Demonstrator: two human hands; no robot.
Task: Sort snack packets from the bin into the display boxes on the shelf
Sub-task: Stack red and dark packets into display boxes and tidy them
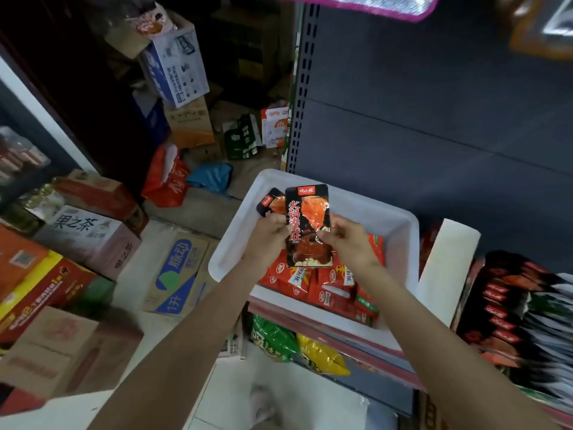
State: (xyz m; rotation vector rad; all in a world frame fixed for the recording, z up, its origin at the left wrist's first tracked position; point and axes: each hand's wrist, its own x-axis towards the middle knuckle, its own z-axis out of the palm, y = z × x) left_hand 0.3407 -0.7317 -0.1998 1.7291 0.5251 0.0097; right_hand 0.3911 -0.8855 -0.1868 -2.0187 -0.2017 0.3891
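I see both hands raised over the white bin [400, 231], which sits on the shelf [356, 346] edge. My right hand [347, 243] pinches the black packet [307, 225] at its right edge, about halfway down, thumb on the front. The packet stands upright, its printed face toward me, between the two hands and above the red packets [325, 290] heaped in the near end of the bin. My left hand [268, 240] is just beside the packet's left edge, fingers curled round a second black packet [270, 202] that pokes up behind the first; I think it may also touch the front one, but the overlap hides that. The hands are close together, with only the packet's width between them. To the right, a display box [508, 308] holds rows of dark packets, blurred. Cartons [83, 234] crowd the floor on the left.
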